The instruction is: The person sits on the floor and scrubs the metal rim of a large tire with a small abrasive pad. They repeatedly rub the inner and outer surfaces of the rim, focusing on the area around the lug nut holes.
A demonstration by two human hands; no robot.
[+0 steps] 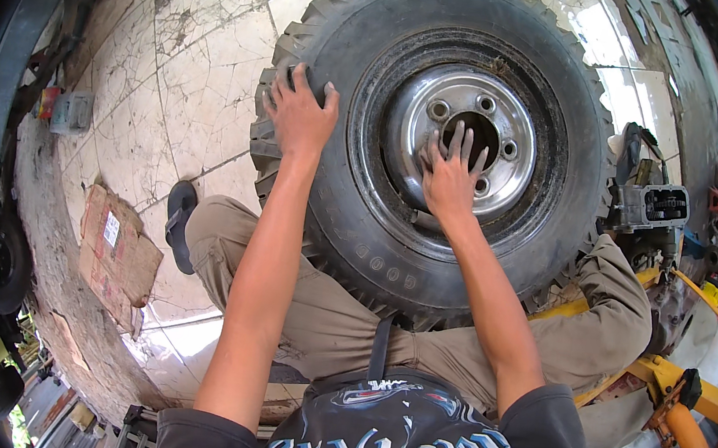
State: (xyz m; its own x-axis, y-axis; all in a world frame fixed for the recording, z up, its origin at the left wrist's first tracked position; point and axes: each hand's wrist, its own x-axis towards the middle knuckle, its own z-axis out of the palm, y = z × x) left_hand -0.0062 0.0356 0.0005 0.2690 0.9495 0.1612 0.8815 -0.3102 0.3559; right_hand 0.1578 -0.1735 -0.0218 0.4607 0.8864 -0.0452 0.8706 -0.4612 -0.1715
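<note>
A big black tyre (334, 212) with chunky tread lies flat on the floor in front of my crossed legs. Inside it sits a silvery steel wheel rim (518, 109), with several bolt holes around a wide centre hole. My left hand (302, 120) is at the tyre's left shoulder, fingers bent around a small dark rounded piece (315, 84) whose kind I cannot make out. On the rim's centre disc, my right hand (451, 177) rests with its fingers apart, their tips at the edge of the centre hole. A short dark stub (426, 221) shows below that wrist.
Cracked pale tiles (208, 74) surround the tyre. A flattened cardboard piece (113, 245) lies at left, near a clear plastic box (72, 113). To the right stand a metal engine part (652, 204) and a yellow metal frame (694, 390), with an orange hose (716, 313).
</note>
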